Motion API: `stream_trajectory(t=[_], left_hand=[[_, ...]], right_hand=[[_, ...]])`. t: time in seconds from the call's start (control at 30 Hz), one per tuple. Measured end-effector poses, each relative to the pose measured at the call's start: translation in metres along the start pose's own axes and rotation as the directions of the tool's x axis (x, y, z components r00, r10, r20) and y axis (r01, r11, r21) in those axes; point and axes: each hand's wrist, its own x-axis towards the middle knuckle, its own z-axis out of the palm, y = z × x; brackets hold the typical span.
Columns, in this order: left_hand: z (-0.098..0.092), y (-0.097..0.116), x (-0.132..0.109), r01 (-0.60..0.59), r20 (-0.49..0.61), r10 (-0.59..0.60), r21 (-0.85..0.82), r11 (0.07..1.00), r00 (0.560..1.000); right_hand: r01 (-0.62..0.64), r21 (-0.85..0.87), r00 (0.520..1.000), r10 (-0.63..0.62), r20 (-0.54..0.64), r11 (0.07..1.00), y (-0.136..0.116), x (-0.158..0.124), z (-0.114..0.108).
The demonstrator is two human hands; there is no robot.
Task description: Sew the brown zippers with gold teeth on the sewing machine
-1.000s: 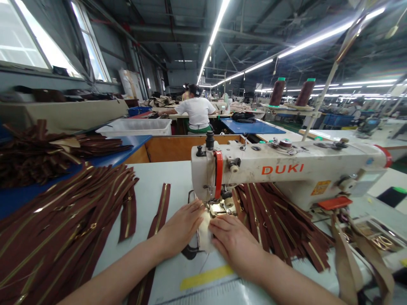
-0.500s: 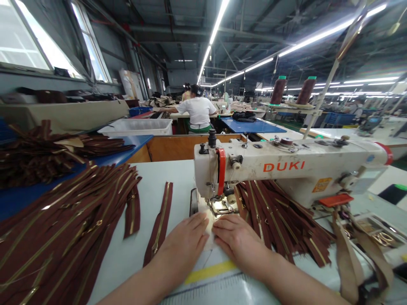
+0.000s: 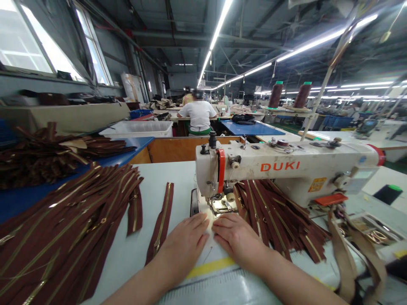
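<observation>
Just in front of the presser foot (image 3: 221,206) of a white sewing machine (image 3: 248,161), my left hand (image 3: 186,237) and my right hand (image 3: 240,239) rest close together on the table. Both hands have closed, curved fingers, their tips pointing in toward the lit needle area. A pale patch shows between the fingertips; whatever they pinch is mostly hidden under them. A single brown zipper (image 3: 162,216) with gold teeth lies beside my left forearm. Right of my right hand, a fanned pile of brown zippers (image 3: 276,216) lies partly beneath the machine arm.
A large heap of brown zippers (image 3: 79,228) covers the left side. Tan straps (image 3: 345,258) hang near a tray (image 3: 380,231) of metal rings at right. Brown thread cones (image 3: 276,95) stand behind. A co-worker in a white shirt (image 3: 199,114) sits ahead.
My hands keep nearly the same position at the presser foot. The view has shifted slightly. The co-worker's left arm, stretched out to the side before, is now drawn in.
</observation>
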Motion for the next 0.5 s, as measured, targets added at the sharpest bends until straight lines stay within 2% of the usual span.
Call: stream_trajectory(t=[0.33, 0.5], left_hand=[[-0.0003, 0.0001, 0.0032, 0.003, 0.008, -0.003, 0.006, 1.0, 1.0], [0.0015, -0.0012, 0.0017, -0.015, -0.031, 0.015, -0.002, 1.0, 0.999]], right_hand=[[-0.003, 0.005, 1.0, 0.003, -0.018, 1.0, 0.0011, -0.0006, 0.0012], [-0.003, 0.018, 1.0, 0.003, -0.026, 1.0, 0.0001, -0.0004, 0.0009]])
